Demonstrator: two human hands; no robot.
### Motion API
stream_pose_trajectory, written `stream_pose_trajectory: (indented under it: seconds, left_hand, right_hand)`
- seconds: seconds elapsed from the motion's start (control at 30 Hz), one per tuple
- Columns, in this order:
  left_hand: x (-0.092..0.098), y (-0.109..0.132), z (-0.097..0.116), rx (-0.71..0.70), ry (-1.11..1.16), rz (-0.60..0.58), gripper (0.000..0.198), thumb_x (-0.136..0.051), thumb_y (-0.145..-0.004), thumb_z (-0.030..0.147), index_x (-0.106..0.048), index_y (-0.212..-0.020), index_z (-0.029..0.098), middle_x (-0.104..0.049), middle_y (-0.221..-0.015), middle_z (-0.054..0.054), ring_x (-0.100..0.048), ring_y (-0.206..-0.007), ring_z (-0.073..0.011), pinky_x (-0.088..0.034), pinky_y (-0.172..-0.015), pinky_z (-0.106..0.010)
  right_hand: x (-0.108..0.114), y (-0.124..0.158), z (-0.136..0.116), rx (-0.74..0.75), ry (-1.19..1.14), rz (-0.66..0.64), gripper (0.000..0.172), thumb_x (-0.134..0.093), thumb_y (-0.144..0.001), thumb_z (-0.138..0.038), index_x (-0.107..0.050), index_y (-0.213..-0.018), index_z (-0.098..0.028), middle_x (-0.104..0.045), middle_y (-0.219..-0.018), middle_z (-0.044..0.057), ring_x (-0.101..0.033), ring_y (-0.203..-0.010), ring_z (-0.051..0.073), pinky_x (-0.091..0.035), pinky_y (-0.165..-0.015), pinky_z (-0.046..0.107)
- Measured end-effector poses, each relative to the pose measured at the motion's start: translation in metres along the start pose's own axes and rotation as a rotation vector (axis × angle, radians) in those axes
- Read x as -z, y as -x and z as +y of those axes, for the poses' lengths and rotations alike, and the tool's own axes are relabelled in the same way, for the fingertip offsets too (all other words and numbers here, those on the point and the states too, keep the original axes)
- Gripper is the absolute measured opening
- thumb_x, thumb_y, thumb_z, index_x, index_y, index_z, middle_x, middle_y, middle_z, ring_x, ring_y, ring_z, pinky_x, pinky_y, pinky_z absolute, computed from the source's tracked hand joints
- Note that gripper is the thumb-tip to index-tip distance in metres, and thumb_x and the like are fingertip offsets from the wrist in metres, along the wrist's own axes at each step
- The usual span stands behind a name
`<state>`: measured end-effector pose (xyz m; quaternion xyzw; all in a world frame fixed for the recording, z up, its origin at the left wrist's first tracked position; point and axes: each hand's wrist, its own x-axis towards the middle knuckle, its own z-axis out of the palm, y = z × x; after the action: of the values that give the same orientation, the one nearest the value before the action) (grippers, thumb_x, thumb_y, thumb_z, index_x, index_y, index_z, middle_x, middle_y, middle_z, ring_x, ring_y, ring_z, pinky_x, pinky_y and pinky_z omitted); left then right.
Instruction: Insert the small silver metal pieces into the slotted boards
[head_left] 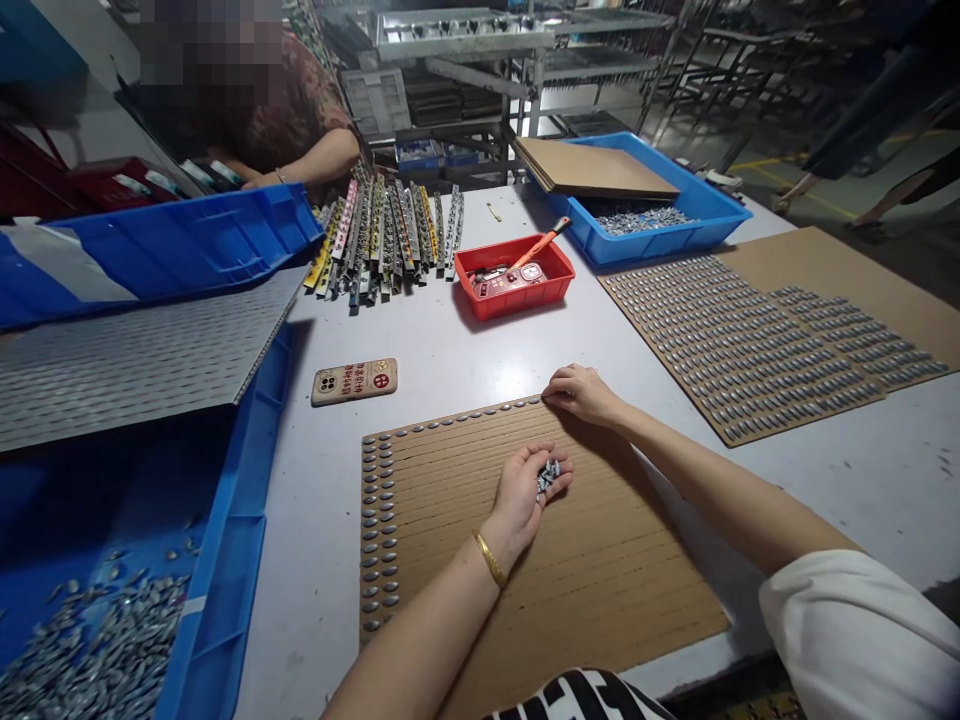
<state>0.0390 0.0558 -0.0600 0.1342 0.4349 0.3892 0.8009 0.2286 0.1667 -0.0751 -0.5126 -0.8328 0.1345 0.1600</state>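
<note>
My left hand (pixel 529 485) is cupped palm up over the cardboard sheet (pixel 570 580), its fingers curled round a small heap of oval metal pieces (pixel 549 476). At the sheet's far edge, my right hand (pixel 581 393) pinches at the end of a row of the same pieces. Whatever sits between its fingertips is hidden. That row runs along the far edge from the left corner. Two columns of oval pieces (pixel 387 497) line the sheet's left side. Thin parallel slits cross the bare cardboard.
A blue bin (pixel 255 540) of loose pieces stands left, a grey sheet (pixel 150 350) above it. Beyond lie a phone (pixel 354 382), a red tray (pixel 517 300), strips (pixel 390 240) and another blue bin (pixel 652 245). A filled cardboard sheet (pixel 720 350) lies right. Another person (pixel 315 150) sits opposite.
</note>
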Motion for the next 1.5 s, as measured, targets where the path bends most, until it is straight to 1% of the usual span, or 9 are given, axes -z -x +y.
stream_pose_trajectory:
  seconds: [0.37, 0.57, 0.8, 0.9, 1.03, 1.13, 1.2, 1.33, 1.5]
  left_hand:
    - [0.0, 0.016, 0.008, -0.015, 0.003, 0.047, 0.013, -0.059, -0.077, 0.013, -0.059, -0.09, 0.013, -0.067, -0.086, -0.01, -0.066, -0.071, -0.0141, -0.056, -0.071, -0.029]
    - [0.014, 0.042, 0.024, -0.045, 0.035, 0.087, 0.014, -0.059, -0.078, 0.014, -0.06, -0.092, 0.012, -0.068, -0.088, -0.012, -0.067, -0.074, -0.0159, -0.057, -0.074, -0.03]
    - [0.034, 0.078, 0.036, -0.078, 0.075, 0.132, 0.02, -0.059, -0.077, 0.01, -0.058, -0.096, 0.012, -0.069, -0.099, -0.017, -0.07, -0.084, -0.0213, -0.057, -0.083, -0.036]
    - [0.045, 0.089, 0.037, -0.082, 0.077, 0.148, 0.016, -0.062, -0.077, 0.011, -0.058, -0.092, 0.013, -0.07, -0.099, -0.017, -0.07, -0.087, -0.0226, -0.057, -0.083, -0.035]
    - [0.06, 0.099, 0.038, -0.096, 0.104, 0.198, 0.012, -0.061, -0.08, 0.012, -0.061, -0.092, 0.01, -0.07, -0.099, -0.018, -0.07, -0.089, -0.0235, -0.058, -0.081, -0.034]
    - [0.068, 0.107, 0.042, -0.098, 0.12, 0.25, 0.014, -0.056, -0.08, 0.007, -0.061, -0.093, 0.009, -0.07, -0.1, -0.018, -0.07, -0.088, -0.0238, -0.059, -0.08, -0.035]
    - [0.072, 0.112, 0.044, -0.096, 0.125, 0.252, 0.02, -0.054, -0.078, 0.003, -0.062, -0.096, 0.008, -0.069, -0.103, -0.019, -0.07, -0.091, -0.0245, -0.058, -0.082, -0.035]
    - [0.077, 0.12, 0.047, -0.095, 0.108, 0.202, 0.025, -0.053, -0.077, 0.0, -0.062, -0.099, 0.008, -0.068, -0.11, -0.019, -0.069, -0.096, -0.0245, -0.058, -0.084, -0.033]
    - [0.079, 0.121, 0.043, -0.082, 0.079, 0.191, 0.023, -0.058, -0.077, 0.002, -0.062, -0.098, 0.011, -0.07, -0.103, -0.016, -0.07, -0.088, -0.0209, -0.058, -0.079, -0.03]
  right_hand:
    - [-0.006, 0.004, -0.005, -0.051, -0.003, 0.049, 0.019, -0.056, -0.089, -0.031, -0.074, -0.089, -0.025, -0.069, -0.096, 0.006, -0.057, -0.089, 0.021, -0.042, -0.082, 0.035]
    - [-0.001, 0.005, -0.006, -0.04, -0.009, 0.048, 0.019, -0.055, -0.088, -0.026, -0.073, -0.093, -0.024, -0.07, -0.097, 0.005, -0.059, -0.09, 0.02, -0.044, -0.082, 0.032]
    - [0.0, 0.002, -0.011, -0.04, -0.03, 0.048, 0.017, -0.057, -0.085, -0.023, -0.074, -0.085, -0.023, -0.07, -0.092, 0.005, -0.06, -0.087, 0.02, -0.045, -0.081, 0.032]
    - [0.011, 0.0, -0.01, -0.057, -0.077, 0.063, 0.017, -0.059, -0.083, -0.027, -0.073, -0.089, -0.023, -0.072, -0.091, 0.004, -0.063, -0.084, 0.018, -0.047, -0.079, 0.03]
    - [0.039, 0.006, -0.001, -0.167, -0.133, 0.19, 0.029, -0.048, -0.09, -0.03, -0.068, -0.107, -0.02, -0.071, -0.105, 0.006, -0.065, -0.09, 0.019, -0.05, -0.082, 0.032]
    - [0.053, 0.023, 0.003, -0.236, -0.15, 0.26, 0.027, -0.048, -0.089, -0.028, -0.069, -0.103, -0.018, -0.071, -0.103, 0.009, -0.065, -0.091, 0.021, -0.05, -0.083, 0.036]
    - [0.054, 0.038, 0.0, -0.25, -0.157, 0.269, 0.022, -0.051, -0.088, -0.027, -0.07, -0.096, -0.02, -0.072, -0.096, 0.009, -0.065, -0.087, 0.022, -0.051, -0.082, 0.038]
    - [0.036, 0.07, -0.034, -0.215, -0.17, 0.276, 0.019, -0.05, -0.089, -0.026, -0.069, -0.09, -0.023, -0.069, -0.091, 0.009, -0.064, -0.087, 0.024, -0.051, -0.082, 0.042]
    - [0.004, 0.091, -0.132, -0.001, -0.255, 0.174, 0.023, -0.054, -0.09, -0.029, -0.064, -0.11, -0.024, -0.065, -0.106, 0.007, -0.059, -0.099, 0.021, -0.05, -0.087, 0.038]
